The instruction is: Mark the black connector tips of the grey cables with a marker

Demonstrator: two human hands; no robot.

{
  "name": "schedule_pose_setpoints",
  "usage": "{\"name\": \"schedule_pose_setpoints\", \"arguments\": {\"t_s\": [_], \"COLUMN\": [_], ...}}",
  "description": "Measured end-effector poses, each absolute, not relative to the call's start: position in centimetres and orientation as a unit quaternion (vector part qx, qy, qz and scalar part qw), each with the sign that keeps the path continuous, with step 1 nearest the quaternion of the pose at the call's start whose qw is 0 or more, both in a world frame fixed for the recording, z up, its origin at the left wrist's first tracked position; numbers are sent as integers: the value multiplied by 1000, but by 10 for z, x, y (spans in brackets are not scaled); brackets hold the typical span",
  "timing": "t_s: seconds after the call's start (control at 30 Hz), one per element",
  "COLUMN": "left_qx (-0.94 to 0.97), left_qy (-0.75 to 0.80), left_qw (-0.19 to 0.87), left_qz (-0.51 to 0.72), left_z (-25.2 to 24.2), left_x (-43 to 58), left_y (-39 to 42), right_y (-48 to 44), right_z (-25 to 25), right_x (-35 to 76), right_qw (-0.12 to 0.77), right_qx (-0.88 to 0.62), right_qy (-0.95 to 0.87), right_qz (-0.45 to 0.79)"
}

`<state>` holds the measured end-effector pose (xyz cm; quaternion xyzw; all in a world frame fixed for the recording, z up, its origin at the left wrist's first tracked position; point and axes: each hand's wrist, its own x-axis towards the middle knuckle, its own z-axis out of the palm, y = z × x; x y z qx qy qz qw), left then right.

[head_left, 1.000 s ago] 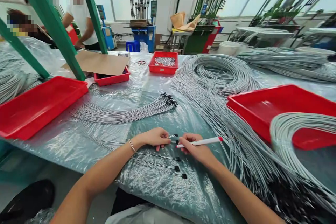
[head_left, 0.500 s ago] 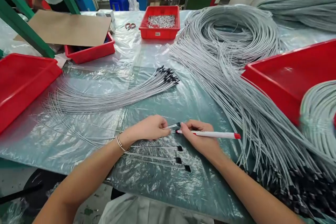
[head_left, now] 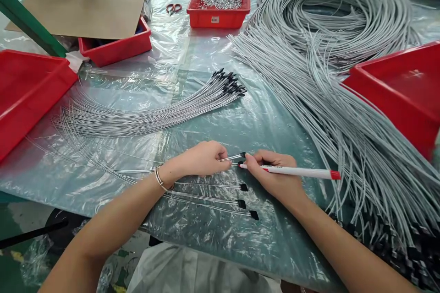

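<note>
My left hand (head_left: 209, 158), with a bangle at the wrist, pinches thin grey cables close to their black connectors (head_left: 242, 155). Between the fingers of my right hand (head_left: 275, 169) is a white pen with a red end (head_left: 309, 172); its tip points left at the connectors, and the fingertips touch or nearly touch them. Below my hands, several single cables with black connectors (head_left: 242, 203) lie spread on the plastic-covered table. Beyond them rests a bundle of like cables (head_left: 147, 121), black connectors toward the right.
A red bin of small metal parts (head_left: 220, 19) stands at the back, near red-handled scissors (head_left: 173, 8). Coiled grey cables (head_left: 330, 55) fill the right side beside a red tray (head_left: 395, 82). At left are another red tray (head_left: 30, 87) and a cardboard sheet (head_left: 85, 11) over a red bin.
The view has tilted down and shifted left, so things sit higher and somewhat further right. Both hands keep the same hold on cables and pen, with little visible movement.
</note>
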<state>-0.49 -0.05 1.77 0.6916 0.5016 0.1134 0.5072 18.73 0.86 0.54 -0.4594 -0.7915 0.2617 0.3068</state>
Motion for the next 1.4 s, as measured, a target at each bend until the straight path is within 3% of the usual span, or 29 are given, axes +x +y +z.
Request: {"name": "schedule_pose_setpoints", "arguments": {"t_s": [0.67, 0.87, 0.97, 1.13, 1.4], "left_qx": [697, 647, 668, 674, 639], "left_qy": [496, 431, 404, 459, 475], "left_qw": [508, 619, 607, 565, 590], "left_qz": [106, 115, 147, 128, 135], "left_z": [15, 30, 35, 34, 28], "left_x": [-8, -8, -4, -1, 1], "left_y": [0, -6, -10, -15, -15], "right_y": [11, 8, 5, 4, 7], "right_z": [11, 25, 32, 38, 17], "right_x": [187, 205, 208, 206, 204], "right_qw": [326, 480, 531, 528, 479], "right_qx": [-482, -456, -409, -396, -462], "right_qy": [-756, -630, -571, -558, -565], "right_qz": [299, 406, 474, 503, 488]}}
